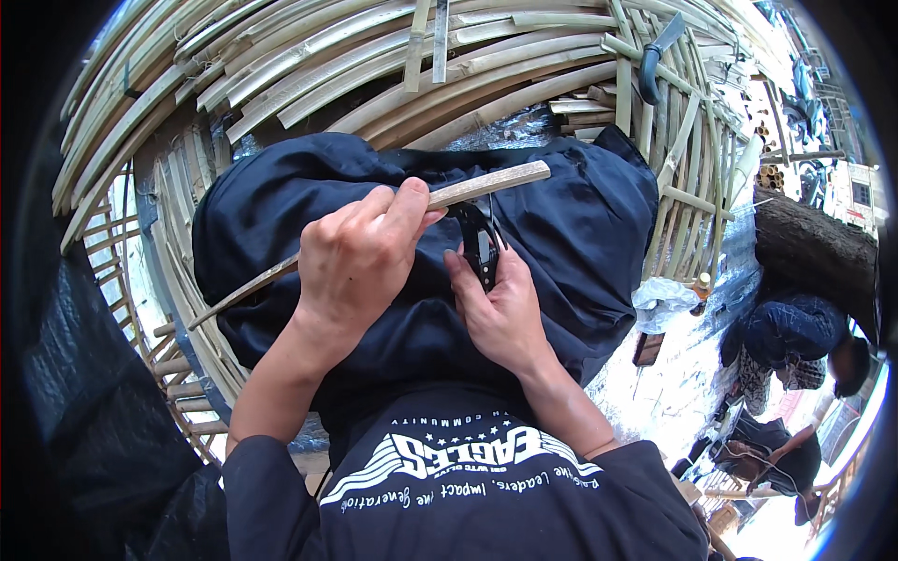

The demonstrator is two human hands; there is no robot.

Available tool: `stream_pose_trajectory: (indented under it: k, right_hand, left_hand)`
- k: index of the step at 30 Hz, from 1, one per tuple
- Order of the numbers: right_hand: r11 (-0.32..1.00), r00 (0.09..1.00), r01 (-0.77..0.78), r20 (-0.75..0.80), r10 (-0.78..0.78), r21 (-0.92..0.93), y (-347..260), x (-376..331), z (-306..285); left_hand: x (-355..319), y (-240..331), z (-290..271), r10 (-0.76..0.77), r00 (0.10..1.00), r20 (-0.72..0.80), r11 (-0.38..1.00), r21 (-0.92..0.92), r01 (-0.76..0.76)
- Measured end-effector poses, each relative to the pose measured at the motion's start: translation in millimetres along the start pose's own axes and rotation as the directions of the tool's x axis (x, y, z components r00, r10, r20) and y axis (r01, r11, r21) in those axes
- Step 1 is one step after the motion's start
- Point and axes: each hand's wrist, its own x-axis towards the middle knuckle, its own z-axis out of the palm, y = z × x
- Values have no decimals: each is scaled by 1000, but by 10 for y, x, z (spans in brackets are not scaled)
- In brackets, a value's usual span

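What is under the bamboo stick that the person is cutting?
Under the bamboo strip lies dark blue cloth over the person's lap. The left hand covers its middle; the right hand holds a curved knife.

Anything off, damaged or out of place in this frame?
Nothing stands out. The left hand grips a bamboo strip across the dark-clothed lap, the right hand holds a dark curved blade to it. Bamboo strips lie stacked in curved rows beyond.

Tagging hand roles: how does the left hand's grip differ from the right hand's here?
The left hand pinches a long pale bamboo strip, thumb on top; the right hand holds a dark curved-bladed knife. The left hand sits higher and knuckles-up; the right hand is lower, thumb pointing up along the knife. Both are bare and work over the dark cloth on the lap.
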Motion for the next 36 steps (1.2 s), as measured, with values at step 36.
stream_pose_trajectory:
  k: [36]
  right_hand:
    - [930, 993, 113, 27, -111, -350, -85, 126, -30]
  left_hand:
    - [-45, -201, 47, 12, 999, -48, 1000, 2, -11]
